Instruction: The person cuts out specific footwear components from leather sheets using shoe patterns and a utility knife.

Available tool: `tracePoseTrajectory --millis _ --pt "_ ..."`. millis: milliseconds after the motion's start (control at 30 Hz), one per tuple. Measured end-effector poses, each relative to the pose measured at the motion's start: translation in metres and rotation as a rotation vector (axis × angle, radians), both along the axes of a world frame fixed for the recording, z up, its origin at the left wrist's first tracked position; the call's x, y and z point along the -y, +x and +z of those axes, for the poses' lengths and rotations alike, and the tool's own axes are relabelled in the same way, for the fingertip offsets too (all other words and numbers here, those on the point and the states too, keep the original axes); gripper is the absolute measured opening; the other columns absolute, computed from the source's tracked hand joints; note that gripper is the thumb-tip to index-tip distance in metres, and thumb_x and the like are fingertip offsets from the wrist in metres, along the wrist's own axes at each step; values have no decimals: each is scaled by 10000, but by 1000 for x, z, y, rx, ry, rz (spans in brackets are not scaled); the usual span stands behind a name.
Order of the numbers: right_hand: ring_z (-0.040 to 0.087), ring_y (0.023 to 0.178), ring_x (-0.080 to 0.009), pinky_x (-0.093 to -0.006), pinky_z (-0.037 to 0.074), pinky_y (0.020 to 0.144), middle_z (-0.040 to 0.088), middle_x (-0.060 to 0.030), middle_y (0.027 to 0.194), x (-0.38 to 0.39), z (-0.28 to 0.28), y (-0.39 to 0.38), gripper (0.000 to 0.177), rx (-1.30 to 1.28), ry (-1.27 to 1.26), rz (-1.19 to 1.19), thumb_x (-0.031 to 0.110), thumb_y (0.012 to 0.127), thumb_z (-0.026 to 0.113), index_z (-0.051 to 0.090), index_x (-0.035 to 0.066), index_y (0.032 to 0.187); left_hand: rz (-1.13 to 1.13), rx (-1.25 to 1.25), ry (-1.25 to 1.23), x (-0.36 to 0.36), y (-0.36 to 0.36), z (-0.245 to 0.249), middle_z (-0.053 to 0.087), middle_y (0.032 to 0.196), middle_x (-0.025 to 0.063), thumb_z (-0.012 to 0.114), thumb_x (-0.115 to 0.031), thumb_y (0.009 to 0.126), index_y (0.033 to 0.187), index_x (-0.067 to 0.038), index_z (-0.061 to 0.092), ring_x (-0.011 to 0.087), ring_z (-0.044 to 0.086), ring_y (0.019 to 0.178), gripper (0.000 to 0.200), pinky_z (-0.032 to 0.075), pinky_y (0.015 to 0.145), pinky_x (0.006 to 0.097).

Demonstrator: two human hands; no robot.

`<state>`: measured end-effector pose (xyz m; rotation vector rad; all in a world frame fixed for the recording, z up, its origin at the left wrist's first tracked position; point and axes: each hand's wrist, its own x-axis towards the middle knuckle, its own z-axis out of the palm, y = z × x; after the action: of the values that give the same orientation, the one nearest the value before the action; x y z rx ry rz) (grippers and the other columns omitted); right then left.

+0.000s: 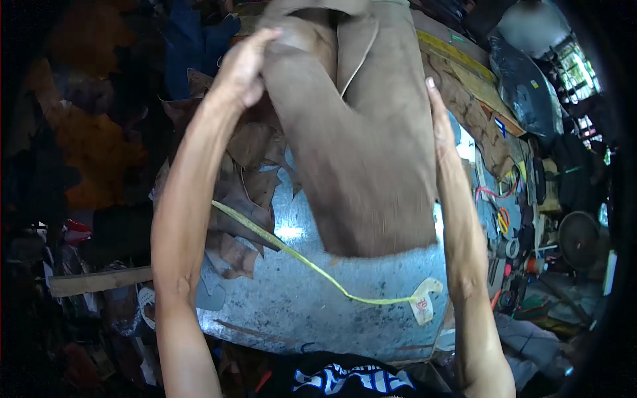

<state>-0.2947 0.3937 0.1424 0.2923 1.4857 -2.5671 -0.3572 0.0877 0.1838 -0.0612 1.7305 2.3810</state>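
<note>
Presently: leather hangs above surface centre, left hand pinching its 11 o'clock edge; right hand at 2 o'clock, grip hidden. Risk: slack hem could drag tape off.

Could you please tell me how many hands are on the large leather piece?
2. The left hand grips the leather at its upper left. The right hand lies along its right edge, with the fingers mostly hidden behind it.
</note>
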Motion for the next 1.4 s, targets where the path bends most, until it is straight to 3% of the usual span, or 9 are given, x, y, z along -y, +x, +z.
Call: tracePoseTrajectory --millis 133,200,333,533,767,1033,1133,1267,1400 --pt "564 1136 -292 -390 447 964 486 -192 1350 -47 -41 -41 650 5 379 -7 456 922 549 405 27 1389 109 142 105 66 -26 -84 616 1141 129 564 -241 898 1185 6 554 208 607 1014 379 509 899 356" --pt "504 1204 -336 -402 417 993 427 -260 1383 -39 -40 -27 745 -42 934 51 506 887 577 360 32 1419 293 380 -169 120 -48 -172 603 1162 131 553 -181 883 1201 -4 560 206 571 1067 364 477 921 339" --pt "338 1317 -459 -491 360 1033 326 -275 1444 -22 -96 -22 879 -286 1877 99 535 798 661 267 139 1478 359 299 -484 112 -12 -172 617 1138 120 565 -152 858 1227 -22 557 205 590 1006 391 488 853 326" --pt "285 1330 -463 -609 326 1016 216 -234 1500 -14 -109 -19 945 -167 1982 32 446 767 714 175 165 1491 188 150 -613 154 -15 -179 632 1117 114 577 -77 830 1298 -55 516 230 591 979 472 476 842 335" --pt "189 1392 -424 -625 229 1071 156 -147 1550 26 -141 -1 644 -499 2506 174 295 839 620 378 259 1435 -83 -640 -1884 70 78 -151 269 1512 154 623 -407 853 1386 -123 444 364 244 1390 630 245 1104 505" --pt "352 1329 -387 -494 332 1059 289 -137 1508 -146 -90 -30 476 -657 2187 236 355 806 638 578 301 1276 -82 -552 -1819 84 99 -194 309 1497 152 559 -558 826 1349 -101 493 334 172 1420 698 98 1147 510" --pt "370 1293 -434 -592 351 993 330 -180 1473 -231 -40 -24 493 507 2361 -104 243 868 521 483 262 1359 -74 -550 -1809 82 100 -193 307 1498 151 559 -547 832 1344 -100 499 334 173 1420 683 99 1147 511" --pt "331 1325 -429 -639 305 1005 246 -157 1528 -330 -71 17 554 -147 2585 -551 246 874 491 398 263 1419 -100 -540 -1810 76 101 -193 318 1493 154 555 -536 840 1341 -96 502 336 181 1417 668 100 1148 507" --pt "356 1313 -421 -566 300 1044 260 -196 1510 -262 -86 86 642 -98 2491 -261 222 807 603 400 209 1416 -63 -597 -1827 78 100 -190 332 1483 161 568 -497 857 1346 -84 493 342 216 1406 644 126 1143 508"
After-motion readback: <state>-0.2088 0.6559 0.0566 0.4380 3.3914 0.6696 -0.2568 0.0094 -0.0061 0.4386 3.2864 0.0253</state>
